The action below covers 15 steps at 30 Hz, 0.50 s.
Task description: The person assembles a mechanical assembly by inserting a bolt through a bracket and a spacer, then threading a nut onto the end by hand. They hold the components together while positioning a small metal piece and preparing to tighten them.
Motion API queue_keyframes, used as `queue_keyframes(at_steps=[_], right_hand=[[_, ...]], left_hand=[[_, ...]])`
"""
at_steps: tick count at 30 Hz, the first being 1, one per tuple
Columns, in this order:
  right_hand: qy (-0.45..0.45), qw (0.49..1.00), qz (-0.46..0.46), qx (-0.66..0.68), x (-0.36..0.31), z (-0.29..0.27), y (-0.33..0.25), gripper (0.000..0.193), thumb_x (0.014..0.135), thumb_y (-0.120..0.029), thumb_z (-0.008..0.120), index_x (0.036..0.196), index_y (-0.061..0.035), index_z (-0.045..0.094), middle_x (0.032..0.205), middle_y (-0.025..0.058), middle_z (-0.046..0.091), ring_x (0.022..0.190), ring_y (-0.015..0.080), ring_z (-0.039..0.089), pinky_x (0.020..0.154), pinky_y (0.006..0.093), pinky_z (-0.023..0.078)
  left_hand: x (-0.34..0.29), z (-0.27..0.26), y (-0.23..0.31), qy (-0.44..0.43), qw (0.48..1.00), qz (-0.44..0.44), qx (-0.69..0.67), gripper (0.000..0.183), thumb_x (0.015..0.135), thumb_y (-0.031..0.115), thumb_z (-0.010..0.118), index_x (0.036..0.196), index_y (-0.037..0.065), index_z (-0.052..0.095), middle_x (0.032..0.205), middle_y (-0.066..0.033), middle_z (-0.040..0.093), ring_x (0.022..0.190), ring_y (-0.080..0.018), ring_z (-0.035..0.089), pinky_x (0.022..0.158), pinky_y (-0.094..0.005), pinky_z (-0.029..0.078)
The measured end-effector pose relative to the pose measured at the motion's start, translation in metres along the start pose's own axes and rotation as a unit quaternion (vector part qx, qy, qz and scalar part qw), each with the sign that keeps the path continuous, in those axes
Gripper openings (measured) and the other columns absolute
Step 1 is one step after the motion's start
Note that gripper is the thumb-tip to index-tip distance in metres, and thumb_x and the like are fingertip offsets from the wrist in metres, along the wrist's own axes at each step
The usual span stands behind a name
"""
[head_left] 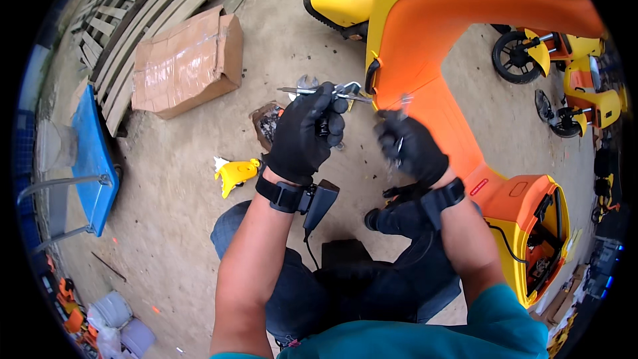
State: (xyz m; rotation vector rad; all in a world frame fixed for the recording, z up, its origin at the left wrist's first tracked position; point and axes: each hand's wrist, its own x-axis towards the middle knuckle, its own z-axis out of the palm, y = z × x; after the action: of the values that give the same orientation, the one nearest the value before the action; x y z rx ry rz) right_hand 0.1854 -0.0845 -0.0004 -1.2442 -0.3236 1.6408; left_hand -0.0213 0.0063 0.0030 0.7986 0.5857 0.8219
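My left hand (307, 133), in a black glove, grips a bunch of metal wrenches (318, 88) held level in front of me. My right hand (409, 146), also gloved in black, holds a single small wrench (403, 105) upright, just beside the orange and yellow scooter body (425, 60). The wrench tips in the left hand nearly reach the scooter's front panel edge. Both wrists wear black straps, and a small black device (320, 203) hangs from the left one. My knees in dark trousers are below the hands.
A cardboard box (187, 61) lies on the concrete floor at upper left, next to wooden pallets (133, 13). A blue cart (90, 159) stands at left. A small yellow part (234, 174) and a dark tray of hardware (267, 123) lie near my left hand. Other yellow scooters (565, 73) stand at right.
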Motion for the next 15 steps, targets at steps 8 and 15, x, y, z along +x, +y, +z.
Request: queue_keyframes(at_steps=[8, 15], right_hand=[[-0.008, 0.958, -0.169, -0.232, -0.032, 0.037, -0.029, 0.032, 0.102, -0.017, 0.047, 0.128, -0.0004, 0.053, 0.081, 0.0034, 0.059, 0.059, 0.0079, 0.055, 0.055, 0.0245, 0.048], [0.0, 0.872, -0.269, -0.408, -0.031, 0.046, -0.012, 0.022, 0.097, -0.01, 0.052, 0.116, -0.0013, 0.059, 0.073, 0.006, 0.062, 0.058, 0.0122, 0.061, 0.053, 0.0269, 0.049]], left_hand=[[0.001, 0.006, 0.008, 0.069, 0.993, -0.038, -0.085, 0.032, 0.105, 0.026, 0.043, 0.113, 0.0, 0.06, 0.069, 0.0001, 0.049, 0.058, -0.007, 0.041, 0.053, -0.0207, 0.035], [0.004, 0.016, 0.001, 0.072, 0.994, -0.057, -0.067, 0.033, 0.105, 0.024, 0.041, 0.116, -0.001, 0.059, 0.07, -0.0007, 0.05, 0.058, -0.0074, 0.041, 0.053, -0.0202, 0.035]])
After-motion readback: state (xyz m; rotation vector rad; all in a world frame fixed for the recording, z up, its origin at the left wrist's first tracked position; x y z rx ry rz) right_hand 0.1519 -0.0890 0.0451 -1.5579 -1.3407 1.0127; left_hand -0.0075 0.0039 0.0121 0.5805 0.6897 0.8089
